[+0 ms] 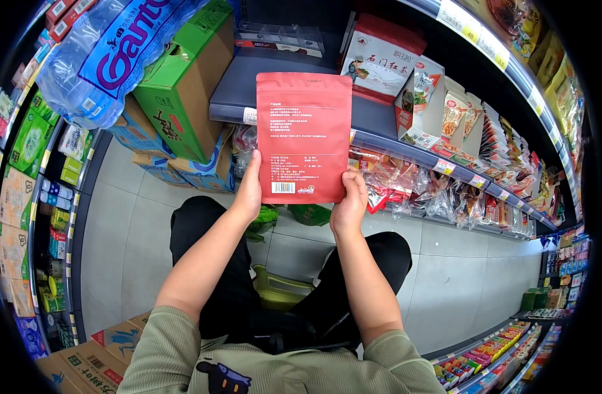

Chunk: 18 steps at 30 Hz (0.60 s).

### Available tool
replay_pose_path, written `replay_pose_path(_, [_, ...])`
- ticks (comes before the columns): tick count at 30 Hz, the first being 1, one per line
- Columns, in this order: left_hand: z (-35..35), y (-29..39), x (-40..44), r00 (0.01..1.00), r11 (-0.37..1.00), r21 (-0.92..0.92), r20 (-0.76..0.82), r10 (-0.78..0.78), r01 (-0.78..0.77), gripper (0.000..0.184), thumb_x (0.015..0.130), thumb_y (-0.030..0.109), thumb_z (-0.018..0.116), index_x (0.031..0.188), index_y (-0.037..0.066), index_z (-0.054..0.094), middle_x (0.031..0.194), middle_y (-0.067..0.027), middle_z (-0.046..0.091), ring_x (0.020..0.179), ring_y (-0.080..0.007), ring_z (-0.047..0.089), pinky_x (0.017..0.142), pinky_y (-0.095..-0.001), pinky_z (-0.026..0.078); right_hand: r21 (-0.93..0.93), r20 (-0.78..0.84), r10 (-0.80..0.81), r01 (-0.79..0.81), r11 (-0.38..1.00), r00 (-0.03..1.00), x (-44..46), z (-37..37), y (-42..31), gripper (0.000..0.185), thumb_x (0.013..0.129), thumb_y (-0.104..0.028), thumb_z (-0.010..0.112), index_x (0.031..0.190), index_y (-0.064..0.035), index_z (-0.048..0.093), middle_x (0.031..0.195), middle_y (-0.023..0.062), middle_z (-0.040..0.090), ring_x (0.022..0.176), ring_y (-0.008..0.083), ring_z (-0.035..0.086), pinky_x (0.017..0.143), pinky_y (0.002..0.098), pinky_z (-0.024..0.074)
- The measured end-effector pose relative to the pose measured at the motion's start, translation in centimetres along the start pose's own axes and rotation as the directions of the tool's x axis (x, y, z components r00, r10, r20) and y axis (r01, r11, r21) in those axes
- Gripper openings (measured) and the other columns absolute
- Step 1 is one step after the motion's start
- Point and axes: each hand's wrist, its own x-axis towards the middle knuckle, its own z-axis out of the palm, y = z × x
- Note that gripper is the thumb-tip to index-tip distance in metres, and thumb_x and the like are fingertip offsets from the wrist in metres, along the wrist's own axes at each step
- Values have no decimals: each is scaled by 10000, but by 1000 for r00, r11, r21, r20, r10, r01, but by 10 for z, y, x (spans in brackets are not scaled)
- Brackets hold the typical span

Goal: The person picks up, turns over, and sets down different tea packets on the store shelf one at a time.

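A flat red pouch (303,144) with white printed text and a barcode near its lower left corner is held upright in front of me. My left hand (250,190) grips its lower left edge, thumb along the front and the other fingers hidden behind. On the lower right edge, my right hand (351,200) is closed with fingers curled at the pouch's side. Behind the pouch is a dark shelf (248,79). A red and white tea box (382,59) stands on that shelf to the right.
Left of the shelf stand a green carton (183,92) and a blue-labelled pack of bottles (110,62). Snack packets (455,115) fill the shelf at right. Below me are a green stool (281,289) and tiled floor (452,262). Cardboard boxes (84,361) sit at lower left.
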Motion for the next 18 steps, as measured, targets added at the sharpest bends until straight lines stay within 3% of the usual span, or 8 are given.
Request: replay_pose_path(18, [1,1,0,1000,1000,5,10,6,-6,558,937,499,298,1274,66,400,1246,-65,499,1117,-163,491,958,-335,371,2,5,1,-1,1000,1000,0,1,-2,103,849,-55,472,787,-20,545,1034,73,551,972,156,494,917,292,339])
